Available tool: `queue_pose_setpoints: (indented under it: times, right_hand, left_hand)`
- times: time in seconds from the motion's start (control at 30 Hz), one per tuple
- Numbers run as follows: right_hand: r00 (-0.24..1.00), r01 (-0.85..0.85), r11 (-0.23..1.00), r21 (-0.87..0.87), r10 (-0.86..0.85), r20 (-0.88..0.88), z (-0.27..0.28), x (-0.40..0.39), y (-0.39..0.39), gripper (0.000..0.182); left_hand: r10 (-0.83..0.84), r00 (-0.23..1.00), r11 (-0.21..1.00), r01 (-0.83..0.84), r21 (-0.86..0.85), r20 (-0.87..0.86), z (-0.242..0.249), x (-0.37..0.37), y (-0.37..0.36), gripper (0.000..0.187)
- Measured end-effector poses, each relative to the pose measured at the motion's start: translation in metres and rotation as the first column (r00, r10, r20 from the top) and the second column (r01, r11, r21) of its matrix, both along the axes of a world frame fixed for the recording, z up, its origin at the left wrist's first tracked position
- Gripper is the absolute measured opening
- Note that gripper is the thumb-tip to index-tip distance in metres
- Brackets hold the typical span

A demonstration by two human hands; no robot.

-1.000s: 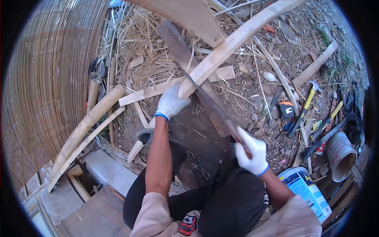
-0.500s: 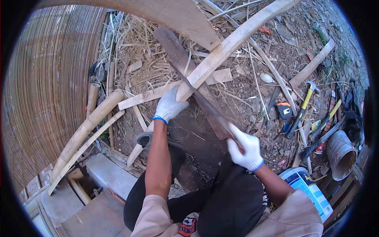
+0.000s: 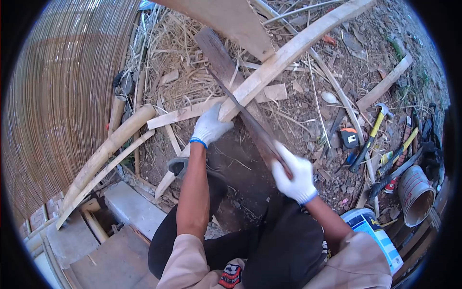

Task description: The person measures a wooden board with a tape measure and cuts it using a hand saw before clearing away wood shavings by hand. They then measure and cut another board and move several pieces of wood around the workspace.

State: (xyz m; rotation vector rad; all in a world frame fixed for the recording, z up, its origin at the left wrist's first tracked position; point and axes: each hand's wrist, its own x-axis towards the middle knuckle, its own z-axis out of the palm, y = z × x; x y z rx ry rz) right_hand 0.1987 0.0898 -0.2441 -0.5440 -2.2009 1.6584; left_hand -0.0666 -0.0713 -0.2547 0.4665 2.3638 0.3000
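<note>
Both my hands wear white knitted gloves. My left hand [image 3: 211,126] is closed around the near end of a long, pale wooden strip [image 3: 293,50], which runs up toward the top right. My right hand [image 3: 294,176] grips what looks like a handsaw [image 3: 248,118], its long dark blade seen nearly edge-on. That blade lies across the strip just beyond my left fingers; its teeth cannot be made out. Beneath the strip are a dark board [image 3: 214,50] and a flat pale slat [image 3: 180,114] crossing it.
A broad wooden piece [image 3: 240,26] overhangs the top. To the right lie a tape measure [image 3: 349,138], a yellow-handled hammer [image 3: 370,137], a bucket [image 3: 417,200] and a blue-white paint pail [image 3: 373,231]. Bamboo poles [image 3: 106,156] and a reed screen [image 3: 67,91] stand left.
My right hand has moved a little up and left, carrying the saw along its length across the strip. My left hand keeps its hold. The whole view has shifted slightly.
</note>
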Motion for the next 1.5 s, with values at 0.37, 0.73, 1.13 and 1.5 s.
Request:
queue_pose_setpoints:
  times: [0.37, 0.73, 1.13, 1.5]
  right_hand:
    - [0.997, -0.067, 0.998, 0.005, 0.067, 0.023, -0.001, 0.063, 0.012, 0.056]
    - [1.0, 0.006, 1.0, -0.025, -0.006, 0.006, -0.014, -0.067, -0.011, 0.049]
    - [0.996, -0.084, 0.996, 0.039, 0.083, 0.041, 0.002, 0.055, 0.003, 0.06]
    - [0.985, -0.122, 0.992, 0.046, 0.115, 0.127, 0.031, 0.049, 0.024, 0.059]
  left_hand:
    - [-0.066, 0.998, 0.998, 0.066, -0.006, -0.021, -0.006, -0.001, -0.006, 0.08]
    - [0.0, 0.91, 0.998, 0.024, 0.052, -0.414, -0.013, 0.036, -0.009, 0.059]
    - [-0.14, 0.974, 0.989, 0.129, -0.069, -0.18, -0.004, 0.01, -0.004, 0.074]
    - [-0.099, 0.98, 0.995, 0.099, 0.008, 0.17, -0.002, 0.004, 0.0, 0.057]
